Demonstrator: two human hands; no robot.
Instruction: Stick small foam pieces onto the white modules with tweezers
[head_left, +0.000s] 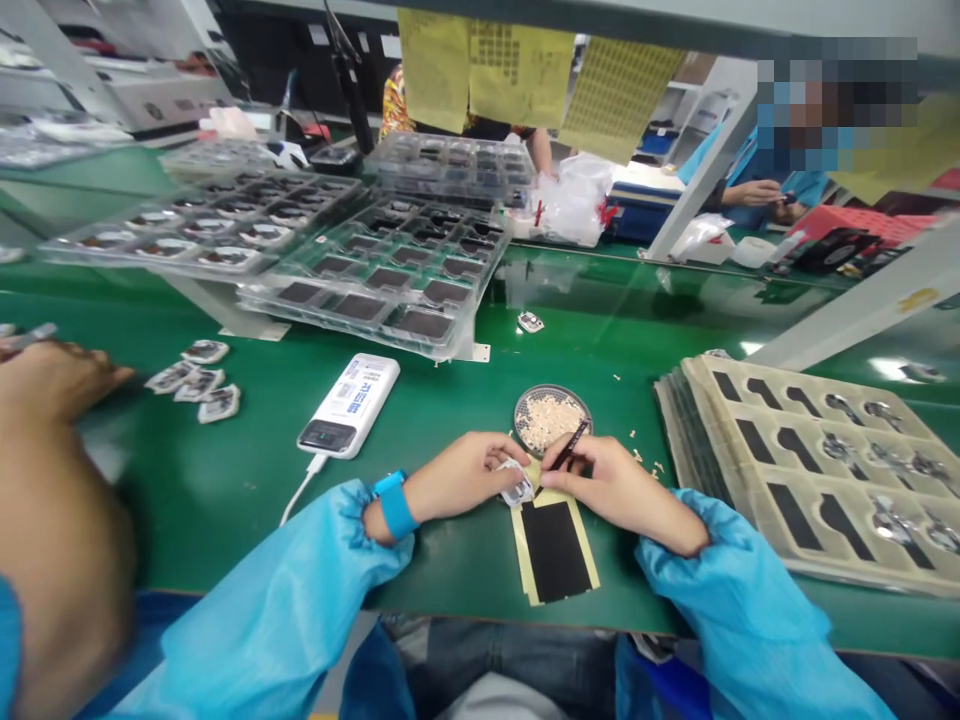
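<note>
Dish (pixel 551 389) of beige pieces (pixel 551 420) sits beside right hand (pixel 604 480) gripping dark tool (pixel 568 447).

Surface (pixel 442 400): smooth, glossy, with bright reflections at far right
Sheet (pixel 586 545): thin paper, its dark patch (pixel 559 550) flat and matt
Bits (pixel 551 420): matt, grainy
Power bank (pixel 349 395): smooth plastic, with a glossy dark panel (pixel 328 437)
Far-left trays (pixel 388 312): clear, shiny plastic
Right trays (pixel 750 477): cloudy, duller plastic
Tray pieces (pixel 892 525), right: shiny, metal-looking
Sleeves (pixel 277 590): thin, wrinkled, cloth-like
</note>
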